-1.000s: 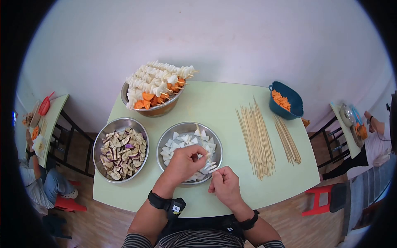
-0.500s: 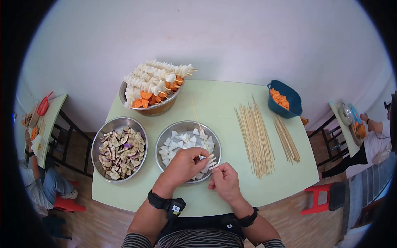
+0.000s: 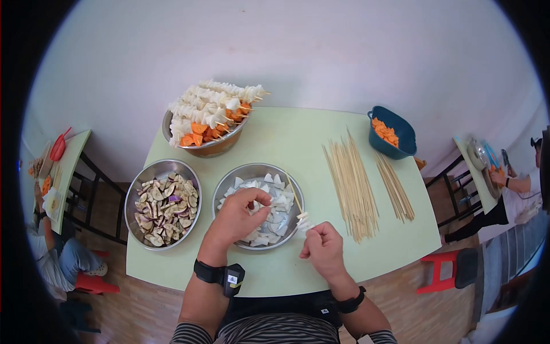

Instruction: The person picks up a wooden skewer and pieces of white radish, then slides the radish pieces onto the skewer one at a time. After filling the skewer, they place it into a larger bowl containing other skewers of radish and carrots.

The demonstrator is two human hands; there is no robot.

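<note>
R hand [image 3: 325,249] grips 1 skewer [image 3: 294,192] w/ white pcs [image 3: 304,222]; L hand [image 3: 239,215], fingers loosely parted, over bowl [image 3: 256,169].

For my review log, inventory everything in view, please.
Table: one, green, centre
Metal bowls: three, silvery, tabletop
Eggplant pieces: many, purple and cream, left bowl
Cut pieces: many, white, middle bowl
Loaded skewers: several, white and orange, rear bowl
Basket: one, teal, rear right
Chunks: many, orange, basket
Bare sticks: two bunches, tan, right
Side tables: two, green, flanking
Stools: two, red, flanking
Other people: two, light tops, flanking
Held skewer: one, tan and white, centre
Wristbands: two, black, wrists
Left hand: one, over middle bowl
Right hand: one, gripping held skewer
</note>
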